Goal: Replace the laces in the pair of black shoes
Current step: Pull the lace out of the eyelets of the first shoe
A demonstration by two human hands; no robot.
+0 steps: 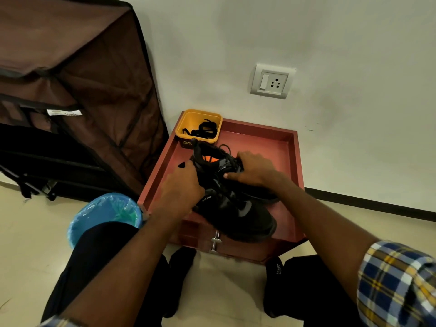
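While the left hand [181, 185] grips one black shoe [238, 213], the right hand [253, 169] clasps the other [212, 161].

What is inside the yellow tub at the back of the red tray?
The yellow tub holds a loose tangle of black laces. How many laces there are cannot be told. Its near wall hides part of the floor, so anything lying there cannot be seen.
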